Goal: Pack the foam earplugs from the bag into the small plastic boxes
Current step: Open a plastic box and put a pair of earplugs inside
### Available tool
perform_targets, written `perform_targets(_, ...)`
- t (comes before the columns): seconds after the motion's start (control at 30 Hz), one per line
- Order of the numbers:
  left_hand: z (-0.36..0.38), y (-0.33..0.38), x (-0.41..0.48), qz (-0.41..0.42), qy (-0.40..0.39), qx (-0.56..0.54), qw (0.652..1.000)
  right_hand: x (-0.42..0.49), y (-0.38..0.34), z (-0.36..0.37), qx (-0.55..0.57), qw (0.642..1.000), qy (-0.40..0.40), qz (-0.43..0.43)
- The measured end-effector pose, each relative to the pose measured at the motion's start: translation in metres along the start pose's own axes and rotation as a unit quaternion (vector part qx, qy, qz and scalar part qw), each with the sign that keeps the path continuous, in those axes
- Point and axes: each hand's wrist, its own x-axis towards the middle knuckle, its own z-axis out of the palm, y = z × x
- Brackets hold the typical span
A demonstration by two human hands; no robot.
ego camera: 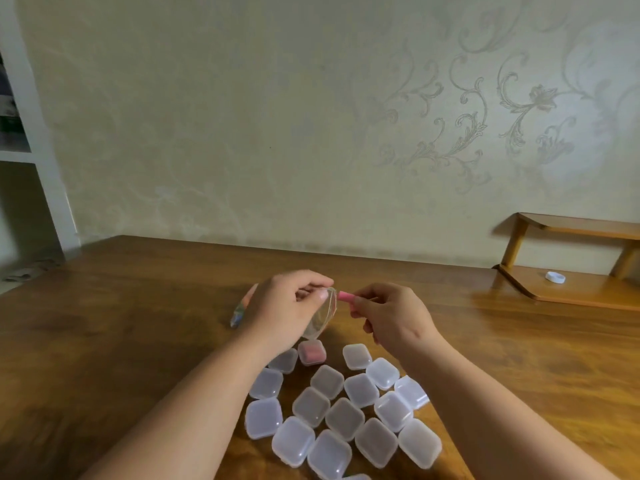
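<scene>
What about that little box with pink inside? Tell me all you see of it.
The pink-filled box is small and square with rounded corners, seemingly translucent plastic. Its lid looks shut; a blurred pink mass shows through. It lies flat on the wooden table at the far edge of the cluster of clear boxes, just nearer than the left hand, which does not touch it. Whether it touches its neighbours is unclear.

A home room is suggested by floral wallpaper, a wooden table and, at left, white shelving.
</scene>
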Motion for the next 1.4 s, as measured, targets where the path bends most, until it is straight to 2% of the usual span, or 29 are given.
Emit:
perform_targets(0.07,0.003,0.005,-0.004,0.001,-0.024,-0.005,1.0,-0.005,0.003,-0.004,0.026,1.0,-0.01,-0.004)
perform_targets(0.23,0.006,0.014,-0.01,-0.005,-0.031,0.009,0.999,-0.014,0.017,-0.003,0.056,0.998,-0.03,-0.006)
perform_targets(0.33,0.007,0.016,-0.012,-0.022,-0.041,-0.019,0.999,-0.014,0.021,-0.001,0.082,0.996,-0.03,-0.006)
perform_targets(0.47,0.01,0.017,-0.015,-0.041,-0.022,-0.08,0.996,-0.014,0.026,-0.003,0.128,0.992,-0.009,0.001)
perform_targets(0.7,0.016,0.02,-0.017,-0.06,-0.005,-0.095,0.994,-0.017,0.023,-0.003,0.176,0.984,-0.011,0.031)
perform_targets(0.93,0.02,0.018,-0.017,-0.066,-0.011,-0.086,0.994,-0.018,0.021,-0.001,0.195,0.981,-0.016,0.018)
perform_targets(1.03,0.022,0.018,-0.017,-0.063,-0.012,-0.061,0.996,-0.015,0.024,-0.002,0.173,0.985,0.005,0.018)
perform_targets(1.1,0.024,0.019,-0.019,-0.044,-0.04,0.006,0.998,-0.01,0.027,-0.005,0.155,0.987,0.047,0.02)
perform_targets(1.2,0.027,0.021,-0.021,-0.001,-0.142,0.115,0.983,-0.006,0.029,-0.011,0.119,0.989,0.09,0.018)
perform_targets(1.3,0.028,0.022,-0.021,-0.001,-0.222,0.158,0.962,-0.004,0.031,-0.013,0.13,0.987,0.096,0.023)
perform_targets(1.4,0.031,0.023,-0.02,-0.005,-0.247,0.208,0.946,-0.004,0.031,-0.01,0.133,0.986,0.094,0.022)
